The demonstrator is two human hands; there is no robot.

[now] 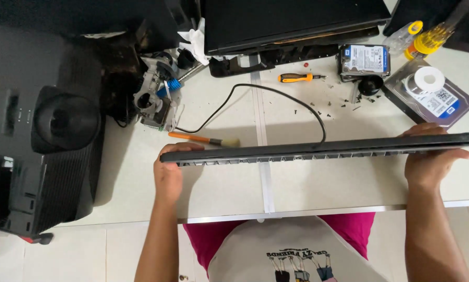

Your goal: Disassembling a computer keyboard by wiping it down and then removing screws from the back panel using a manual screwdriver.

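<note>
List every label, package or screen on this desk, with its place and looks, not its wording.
Small hard drive, far right of centre: silver, blue-and-white label.
Large hard drive, far right, in a clear bag: white-and-blue label, solder spool on top.
Projector, left: black, pale lettering on its edge.
No lit screen.

Both bare forearms reach forward from the near edge, well apart. The left hand [167,175] and the right hand [434,162] each curl in a grip, knuckles up.
</note>
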